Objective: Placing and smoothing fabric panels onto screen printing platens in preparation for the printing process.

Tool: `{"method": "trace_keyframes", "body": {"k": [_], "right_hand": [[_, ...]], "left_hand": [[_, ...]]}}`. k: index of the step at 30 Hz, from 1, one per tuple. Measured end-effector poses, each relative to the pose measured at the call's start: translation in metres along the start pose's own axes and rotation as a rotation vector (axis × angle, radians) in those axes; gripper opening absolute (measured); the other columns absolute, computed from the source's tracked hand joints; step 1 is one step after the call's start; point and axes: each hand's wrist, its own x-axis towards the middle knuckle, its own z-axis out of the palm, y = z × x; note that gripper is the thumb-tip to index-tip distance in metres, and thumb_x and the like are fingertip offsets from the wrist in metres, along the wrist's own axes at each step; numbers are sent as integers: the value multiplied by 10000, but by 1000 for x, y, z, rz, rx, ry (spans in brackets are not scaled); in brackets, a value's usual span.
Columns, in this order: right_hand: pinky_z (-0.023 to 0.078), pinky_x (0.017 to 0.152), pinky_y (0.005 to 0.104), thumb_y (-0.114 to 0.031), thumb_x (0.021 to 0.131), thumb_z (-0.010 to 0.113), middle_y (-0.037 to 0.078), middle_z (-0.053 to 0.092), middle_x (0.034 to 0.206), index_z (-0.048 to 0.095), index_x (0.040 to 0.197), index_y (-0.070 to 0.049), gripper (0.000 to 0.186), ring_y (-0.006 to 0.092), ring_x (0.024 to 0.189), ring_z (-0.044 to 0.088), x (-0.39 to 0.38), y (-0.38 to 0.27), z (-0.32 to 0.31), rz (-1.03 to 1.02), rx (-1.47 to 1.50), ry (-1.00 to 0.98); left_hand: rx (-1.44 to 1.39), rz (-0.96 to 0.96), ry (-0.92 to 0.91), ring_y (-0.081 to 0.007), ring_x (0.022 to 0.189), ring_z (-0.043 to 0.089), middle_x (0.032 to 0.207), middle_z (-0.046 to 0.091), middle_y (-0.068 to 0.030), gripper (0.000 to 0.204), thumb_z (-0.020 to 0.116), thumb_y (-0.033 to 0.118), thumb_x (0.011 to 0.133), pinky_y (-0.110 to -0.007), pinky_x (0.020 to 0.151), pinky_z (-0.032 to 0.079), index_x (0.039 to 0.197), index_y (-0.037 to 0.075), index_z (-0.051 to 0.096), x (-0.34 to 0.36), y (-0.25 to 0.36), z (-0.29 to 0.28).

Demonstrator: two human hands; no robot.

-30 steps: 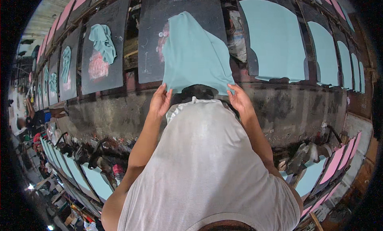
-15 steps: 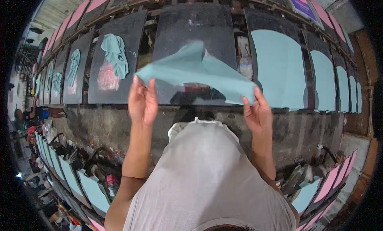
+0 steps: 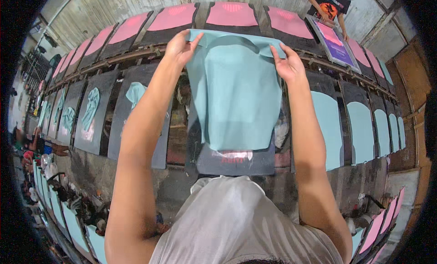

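Note:
A pale teal fabric piece (image 3: 239, 100) with a curved cutout along its top hangs from both hands in front of a dark board (image 3: 232, 166), which has a reddish patch below the cloth's lower edge. My left hand (image 3: 181, 50) pinches the upper left corner, and my right hand (image 3: 287, 63) grips the upper right corner, both arms stretched forward. To the left, crumpled teal pieces (image 3: 91, 107) lie on dark boards; flat teal pieces (image 3: 325, 127) cover the boards on the right.
A back row of boards carries pink pieces (image 3: 232, 14). At upper right a co-worker (image 3: 327, 4) has hands at a printing screen (image 3: 332, 43) with a purple face. More boards (image 3: 76, 230) line the lower edges. Another person (image 3: 41, 143) is at far left.
My hands have risen and moved forward, lifting the fabric from near the board's front edge to hang upright. The view has tilted up, showing the pink row and the co-worker.

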Motion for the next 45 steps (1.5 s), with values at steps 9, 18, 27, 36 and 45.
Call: {"method": "trace_keyframes", "body": {"k": [9,18,27,36,45], "right_hand": [[579,910,426,23,872,624,142,599,1079,518,1103,60,257,286,1015,618,14,-15,39,-171,48,-95],[562,902,494,-101,951,530,141,569,1210,492,1193,-1,264,279,1130,560,-39,93,-135,151,186,136],[550,954,447,-42,963,509,131,247,1482,363,1353,29,423,264,1226,462,-105,127,-201,245,89,471],[476,1039,468,-45,961,527,129,365,1455,415,1325,12,385,258,1261,454,-160,135,-207,140,249,385],[436,1073,454,-144,978,532,98,537,1296,489,1250,-18,302,254,1210,510,-232,151,-210,154,232,398]], "left_hand": [[144,379,-252,-241,1040,560,1033,556,-101,172,581,80,929,-463,1015,507,1008,-67,537,-4,8,25],[-60,63,148,-252,1075,570,1139,566,-136,206,484,65,970,-470,966,529,1134,-55,518,-98,-126,-138],[-98,-48,451,-325,1153,511,1285,450,-175,332,413,85,1001,-448,972,545,1274,-102,379,-142,-190,-206],[-196,-60,416,-296,1019,569,1131,505,-201,308,451,109,998,-432,964,555,1164,-150,435,-193,-186,-202],[-161,-153,433,-264,1016,582,1138,538,-174,315,411,148,1020,-429,994,533,1183,-120,438,-234,-177,-217]]}}
